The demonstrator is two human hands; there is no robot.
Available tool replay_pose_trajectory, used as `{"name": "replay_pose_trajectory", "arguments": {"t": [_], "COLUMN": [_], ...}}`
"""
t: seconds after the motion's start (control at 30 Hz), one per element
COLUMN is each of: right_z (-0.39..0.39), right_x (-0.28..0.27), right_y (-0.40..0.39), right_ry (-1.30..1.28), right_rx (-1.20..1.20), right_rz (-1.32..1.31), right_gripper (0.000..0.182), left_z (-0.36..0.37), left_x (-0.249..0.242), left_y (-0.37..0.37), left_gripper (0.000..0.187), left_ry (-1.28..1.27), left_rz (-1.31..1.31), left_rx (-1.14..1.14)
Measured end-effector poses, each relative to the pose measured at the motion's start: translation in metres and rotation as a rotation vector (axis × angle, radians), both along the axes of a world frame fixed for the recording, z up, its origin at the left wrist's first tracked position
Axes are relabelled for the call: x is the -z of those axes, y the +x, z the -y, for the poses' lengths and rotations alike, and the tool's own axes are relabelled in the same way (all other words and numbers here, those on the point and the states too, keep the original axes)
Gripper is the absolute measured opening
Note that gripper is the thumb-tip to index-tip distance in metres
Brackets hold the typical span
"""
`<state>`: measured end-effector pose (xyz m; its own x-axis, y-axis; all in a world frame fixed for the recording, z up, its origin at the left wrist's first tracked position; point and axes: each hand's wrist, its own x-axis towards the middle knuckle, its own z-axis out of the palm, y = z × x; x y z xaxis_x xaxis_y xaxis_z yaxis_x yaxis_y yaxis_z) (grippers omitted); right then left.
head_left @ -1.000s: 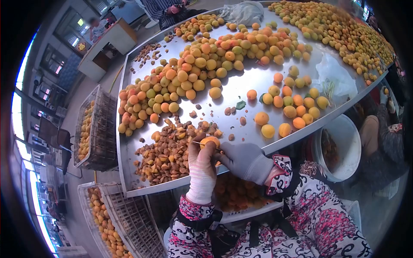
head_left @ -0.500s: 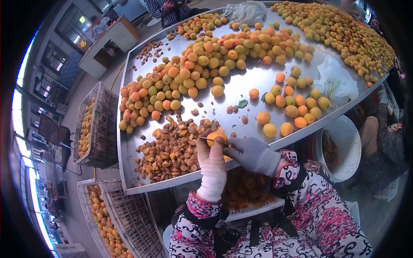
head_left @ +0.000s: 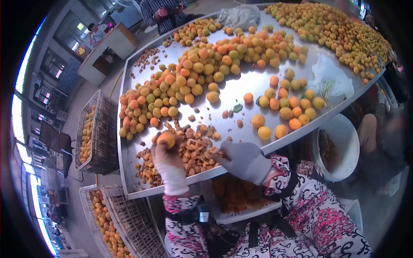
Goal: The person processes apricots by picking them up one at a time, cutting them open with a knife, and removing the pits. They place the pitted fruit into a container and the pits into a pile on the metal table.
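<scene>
My left hand (head_left: 168,160), in a whitish glove with darkened fingers, is closed around an apricot (head_left: 166,139) at the left of the metal table. Just under it lies a heap of brown apricot stones and scraps (head_left: 195,150). My right hand (head_left: 247,161), in a grey glove, is over the table's front edge, its fingertips pinched together at the right side of that heap. What those fingers hold, if anything, I cannot make out. A long bank of whole apricots (head_left: 189,77) lies behind both hands, and a smaller group of apricots (head_left: 286,112) sits to the right.
The metal table (head_left: 223,172) has a raised rim. Below it is a tray (head_left: 245,217) of orange fruit pieces. A white bucket (head_left: 350,150) stands at right, plastic crates (head_left: 124,215) of apricots at left. Plastic bags (head_left: 329,77) lie on the table. Another person (head_left: 161,15) is beyond.
My left hand has moved left, away from my right hand, and now holds an apricot over the heap. My right hand has shifted slightly left and down. Earlier both hands met at one apricot.
</scene>
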<state>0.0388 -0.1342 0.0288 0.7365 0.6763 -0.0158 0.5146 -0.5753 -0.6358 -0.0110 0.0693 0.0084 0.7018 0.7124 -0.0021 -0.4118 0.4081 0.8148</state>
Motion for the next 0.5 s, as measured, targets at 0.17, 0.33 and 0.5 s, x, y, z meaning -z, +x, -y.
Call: {"name": "replay_pose_trajectory", "arguments": {"t": [0.17, 0.33, 0.5], "right_z": [0.003, 0.003, 0.005], "right_x": [0.014, 0.002, 0.021], "right_y": [0.032, 0.027, 0.032], "right_ry": [0.573, 0.54, 0.627], "right_rx": [0.229, 0.162, -0.005], "right_rz": [-0.357, -0.87, -1.002], "right_gripper": [0.045, 0.041, 0.038], "left_z": [0.059, 0.073, 0.079], "left_x": [-0.008, -0.018, -0.032], "left_y": [-0.004, -0.005, -0.007], "left_gripper": [0.051, 0.055, 0.055], "left_ry": [0.734, 1.369, 1.383], "left_rz": [-0.149, -0.157, -0.279], "left_rx": [0.261, 0.255, 0.349]}}
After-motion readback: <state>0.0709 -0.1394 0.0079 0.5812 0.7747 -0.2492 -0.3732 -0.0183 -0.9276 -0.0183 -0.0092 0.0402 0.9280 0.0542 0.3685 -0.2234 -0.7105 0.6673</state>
